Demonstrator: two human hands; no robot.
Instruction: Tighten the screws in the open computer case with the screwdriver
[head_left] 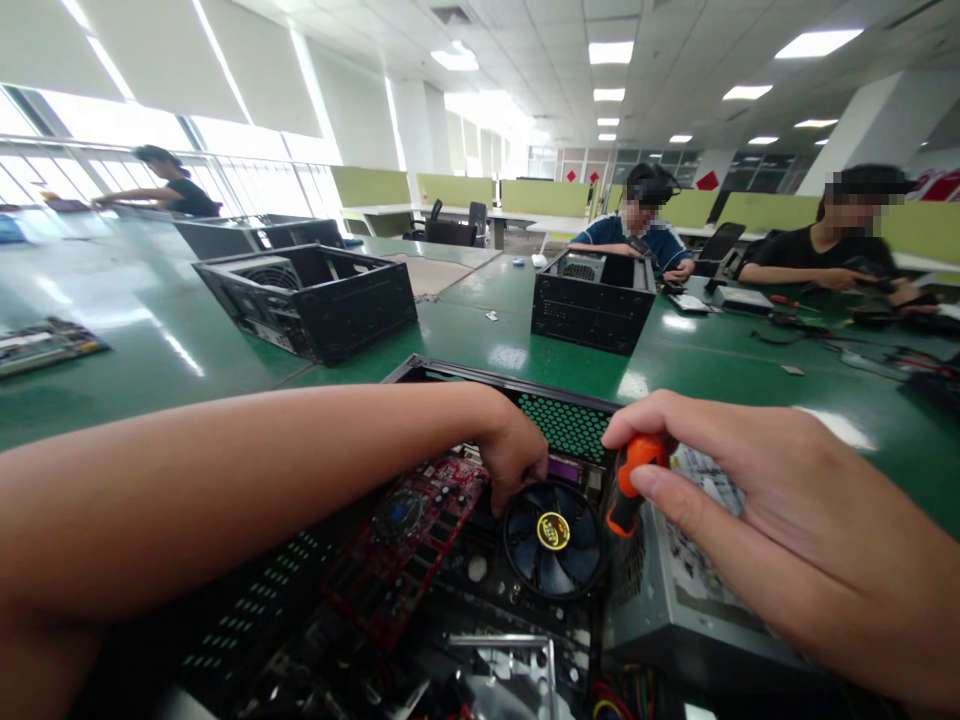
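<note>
Fan (553, 532): inside the open case (567, 425).
Right hand (750, 480): we grip the orange screwdriver (639, 470), best kept off the blades (553, 574).
Left hand (519, 452): curled beside the fan; we can't tell its hold.

Windows (247, 138) blown out; ceiling lights (610, 52) bright; table (457, 335) streaked with glare; case (559, 425) dim inside; edges stretched.

At lower centre, the left hand (519, 450) reached into an open computer case (562, 425), at the upper edge of a black fan (553, 533). Right of centre, the right hand (772, 490) gripped an orange-and-black tool handle (637, 462). A red circuit board (431, 545) lay left of the fan.
</note>
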